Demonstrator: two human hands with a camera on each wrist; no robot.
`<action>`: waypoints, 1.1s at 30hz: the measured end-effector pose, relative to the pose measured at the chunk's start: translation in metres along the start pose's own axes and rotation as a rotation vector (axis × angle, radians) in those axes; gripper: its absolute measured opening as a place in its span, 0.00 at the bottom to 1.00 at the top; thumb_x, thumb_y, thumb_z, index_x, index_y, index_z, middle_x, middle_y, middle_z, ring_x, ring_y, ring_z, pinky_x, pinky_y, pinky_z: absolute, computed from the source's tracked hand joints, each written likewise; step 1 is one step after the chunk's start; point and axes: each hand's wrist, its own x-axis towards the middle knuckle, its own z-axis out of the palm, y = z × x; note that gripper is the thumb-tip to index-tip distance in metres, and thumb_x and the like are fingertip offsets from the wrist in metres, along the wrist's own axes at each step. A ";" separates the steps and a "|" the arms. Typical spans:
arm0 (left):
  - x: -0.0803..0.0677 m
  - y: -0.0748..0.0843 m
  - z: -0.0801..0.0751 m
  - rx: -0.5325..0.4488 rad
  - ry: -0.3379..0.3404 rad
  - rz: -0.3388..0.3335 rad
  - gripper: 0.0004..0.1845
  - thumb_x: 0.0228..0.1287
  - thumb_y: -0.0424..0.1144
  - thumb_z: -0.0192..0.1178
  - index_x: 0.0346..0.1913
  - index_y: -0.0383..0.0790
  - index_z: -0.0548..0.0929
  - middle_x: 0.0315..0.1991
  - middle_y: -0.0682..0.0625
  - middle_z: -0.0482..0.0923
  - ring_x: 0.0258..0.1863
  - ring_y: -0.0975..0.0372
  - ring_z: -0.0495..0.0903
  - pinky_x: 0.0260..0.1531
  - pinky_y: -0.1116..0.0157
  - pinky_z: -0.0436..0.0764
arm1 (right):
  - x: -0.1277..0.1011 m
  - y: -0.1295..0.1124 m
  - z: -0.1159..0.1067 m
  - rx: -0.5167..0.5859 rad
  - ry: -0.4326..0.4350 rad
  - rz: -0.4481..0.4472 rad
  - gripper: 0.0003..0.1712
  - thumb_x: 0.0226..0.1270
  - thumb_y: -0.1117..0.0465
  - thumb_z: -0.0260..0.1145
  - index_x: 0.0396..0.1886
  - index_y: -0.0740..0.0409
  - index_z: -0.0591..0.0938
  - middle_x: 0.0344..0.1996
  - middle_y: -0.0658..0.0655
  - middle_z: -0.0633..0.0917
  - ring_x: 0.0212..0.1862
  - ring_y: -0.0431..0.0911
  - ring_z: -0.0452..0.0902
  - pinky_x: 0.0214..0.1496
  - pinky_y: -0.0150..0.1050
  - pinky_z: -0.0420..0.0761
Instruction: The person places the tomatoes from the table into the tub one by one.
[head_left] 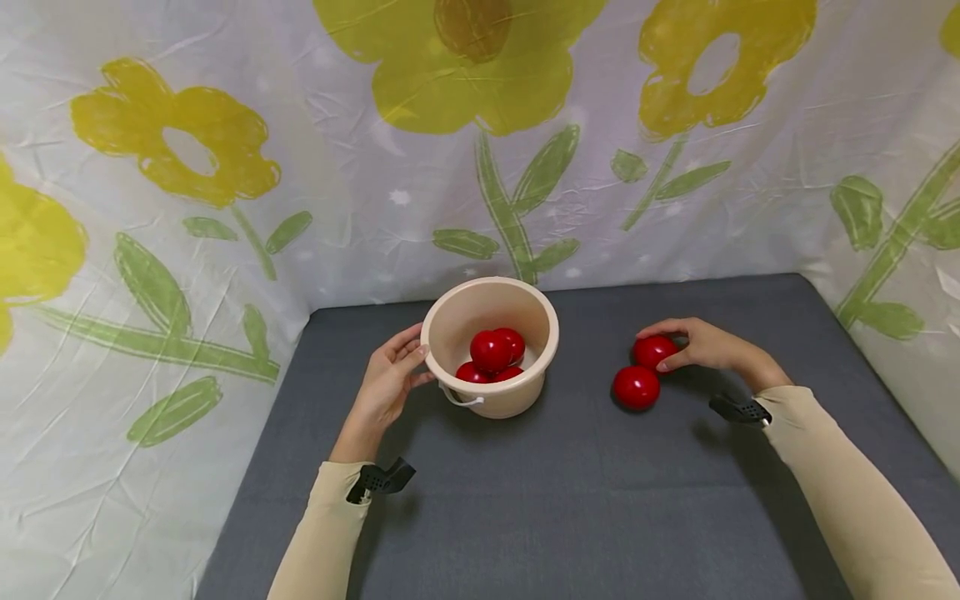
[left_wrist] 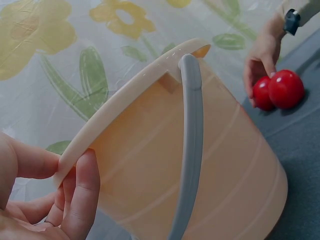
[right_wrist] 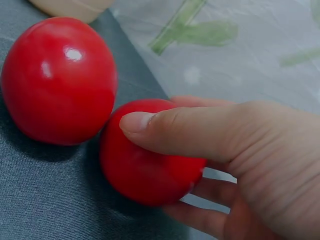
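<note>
My left hand (head_left: 386,383) pinches the rim of a cream bucket (head_left: 517,404) between thumb and fingers. The left wrist view shows the bucket's outer wall and its pale handle (left_wrist: 192,130), hanging down the side. Inside the bucket lie several glossy, round red fruits (head_left: 490,351). To the right, my right hand (head_left: 708,343) grips another round red fruit (right_wrist: 145,170), its thumb across the top and fingers curled around the far side. One more red fruit (right_wrist: 60,80) sits right beside the gripped one, on the dark tabletop.
Dark grey cloth covers the table (head_left: 570,500). A pale curtain (head_left: 360,183) with yellow flowers and green stems hangs behind it and along both sides. Each wrist wears a small black device (head_left: 381,479) over a beige sleeve (head_left: 322,533).
</note>
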 end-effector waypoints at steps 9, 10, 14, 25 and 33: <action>0.000 0.000 0.001 0.003 -0.007 0.002 0.27 0.72 0.30 0.55 0.72 0.37 0.66 0.44 0.52 0.76 0.39 0.66 0.78 0.32 0.70 0.86 | -0.003 -0.007 -0.005 -0.023 0.025 0.009 0.34 0.56 0.56 0.77 0.63 0.54 0.79 0.63 0.63 0.79 0.60 0.57 0.74 0.50 0.34 0.79; 0.000 0.000 0.001 0.002 -0.008 0.002 0.27 0.72 0.30 0.56 0.72 0.37 0.66 0.44 0.52 0.76 0.39 0.66 0.78 0.33 0.70 0.86 | -0.003 -0.010 -0.007 -0.023 0.028 0.009 0.34 0.56 0.55 0.77 0.63 0.54 0.79 0.63 0.62 0.79 0.59 0.56 0.74 0.49 0.33 0.79; 0.000 0.000 0.001 0.003 -0.007 0.003 0.27 0.72 0.30 0.55 0.72 0.37 0.66 0.45 0.51 0.76 0.39 0.66 0.79 0.32 0.70 0.86 | -0.003 -0.023 -0.018 -0.014 0.035 0.009 0.34 0.57 0.53 0.76 0.64 0.53 0.78 0.63 0.60 0.79 0.57 0.51 0.74 0.48 0.33 0.79; 0.000 -0.001 0.000 -0.007 -0.001 -0.010 0.27 0.72 0.29 0.55 0.71 0.36 0.66 0.43 0.52 0.75 0.39 0.66 0.78 0.32 0.69 0.86 | 0.014 -0.062 -0.037 0.033 -0.010 -0.014 0.32 0.63 0.56 0.72 0.67 0.50 0.75 0.63 0.57 0.77 0.58 0.50 0.73 0.49 0.35 0.81; 0.000 0.000 0.000 -0.012 0.002 -0.004 0.27 0.72 0.29 0.55 0.71 0.36 0.66 0.43 0.52 0.76 0.39 0.67 0.78 0.32 0.69 0.86 | 0.041 -0.108 -0.047 0.117 -0.037 -0.083 0.31 0.65 0.62 0.69 0.68 0.56 0.74 0.66 0.60 0.74 0.60 0.54 0.72 0.49 0.38 0.84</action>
